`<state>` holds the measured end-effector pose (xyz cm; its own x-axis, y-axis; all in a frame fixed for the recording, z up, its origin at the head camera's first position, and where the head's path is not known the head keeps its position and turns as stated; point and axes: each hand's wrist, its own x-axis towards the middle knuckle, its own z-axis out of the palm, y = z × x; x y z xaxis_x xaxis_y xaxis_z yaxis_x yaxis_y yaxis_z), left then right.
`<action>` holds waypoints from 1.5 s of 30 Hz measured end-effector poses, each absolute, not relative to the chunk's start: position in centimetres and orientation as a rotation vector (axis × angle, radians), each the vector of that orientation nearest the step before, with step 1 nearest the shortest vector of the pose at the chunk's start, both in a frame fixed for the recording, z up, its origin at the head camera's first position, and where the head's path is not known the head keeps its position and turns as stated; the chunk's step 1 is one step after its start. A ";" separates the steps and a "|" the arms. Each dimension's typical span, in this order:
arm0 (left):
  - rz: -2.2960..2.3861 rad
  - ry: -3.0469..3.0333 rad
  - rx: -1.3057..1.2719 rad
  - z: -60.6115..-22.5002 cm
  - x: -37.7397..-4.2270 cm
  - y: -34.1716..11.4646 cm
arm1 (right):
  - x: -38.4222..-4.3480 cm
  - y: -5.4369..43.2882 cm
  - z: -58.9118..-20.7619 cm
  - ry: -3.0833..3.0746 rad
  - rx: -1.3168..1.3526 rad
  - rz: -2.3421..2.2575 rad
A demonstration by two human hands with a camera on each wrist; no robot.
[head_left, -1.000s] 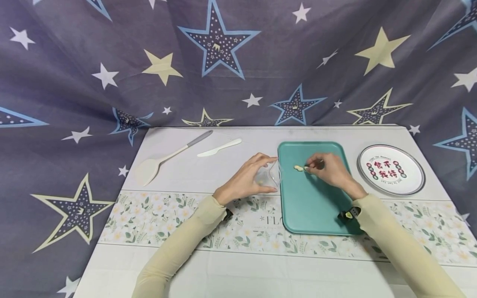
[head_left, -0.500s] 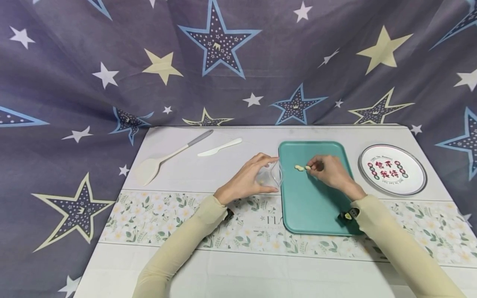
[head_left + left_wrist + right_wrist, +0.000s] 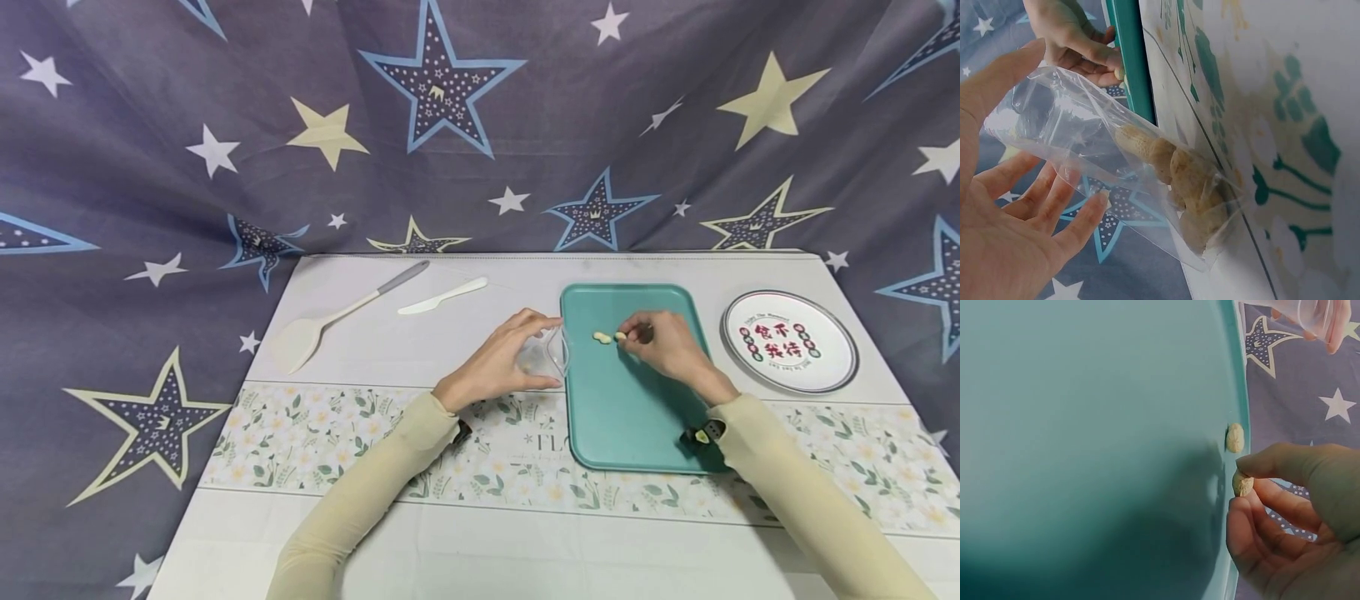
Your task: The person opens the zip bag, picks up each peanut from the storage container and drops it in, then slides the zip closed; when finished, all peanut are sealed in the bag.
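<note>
Your left hand [image 3: 501,360] is curled round a clear plastic bag [image 3: 542,354], thumb on one side and fingers on the other, holding it just off the left edge of the teal tray [image 3: 637,433]. In the left wrist view the bag [image 3: 1110,150] has several peanuts in the shell [image 3: 1179,181] bunched at its lower end, resting against the table [image 3: 1285,94].

Your right hand [image 3: 667,346] is over the far part of the tray, thumb and forefinger pinching one peanut [image 3: 620,337]. The right wrist view shows it plainly: the peanut [image 3: 1242,485] sits between your fingertips [image 3: 1260,464], and a second peanut [image 3: 1234,437] lies on the tray [image 3: 1085,425] just beside it. From the head camera that loose peanut [image 3: 601,337] lies just left of the pinched one; whether the two touch, I cannot tell.

On the right of the tray stands a round white plate [image 3: 789,342] with red characters. Over on the far left of the table lie a white spoon with a grey handle [image 3: 337,320] and, near it, a white plastic knife [image 3: 442,297]. A floral runner [image 3: 300,433] crosses the table under your forearms, and a star-printed cloth [image 3: 450,125] hangs behind.
</note>
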<state>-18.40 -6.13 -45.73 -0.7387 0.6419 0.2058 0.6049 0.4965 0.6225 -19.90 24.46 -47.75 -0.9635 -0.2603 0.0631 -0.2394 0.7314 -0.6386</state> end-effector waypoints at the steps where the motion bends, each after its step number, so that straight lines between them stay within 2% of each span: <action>1: 1.076 2.671 1.114 -45.7 -18.4 -6.1 | -19.9 24.4 -47.7 2.903 -0.421 -1.070; 30: 1.089 2.658 1.129 -45.7 -18.0 -6.3 | -16.3 19.6 -44.2 2.865 -0.608 -1.268; 45: 1.123 2.647 1.148 -45.7 -18.0 -6.4 | -15.9 17.5 -43.3 2.802 -0.664 -1.339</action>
<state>-17.95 -6.37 -45.66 -0.7242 0.6502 0.2295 0.6169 0.4622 0.6370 -15.87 17.46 -43.31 -0.9120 -0.3543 0.2067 -0.3834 0.5571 -0.7367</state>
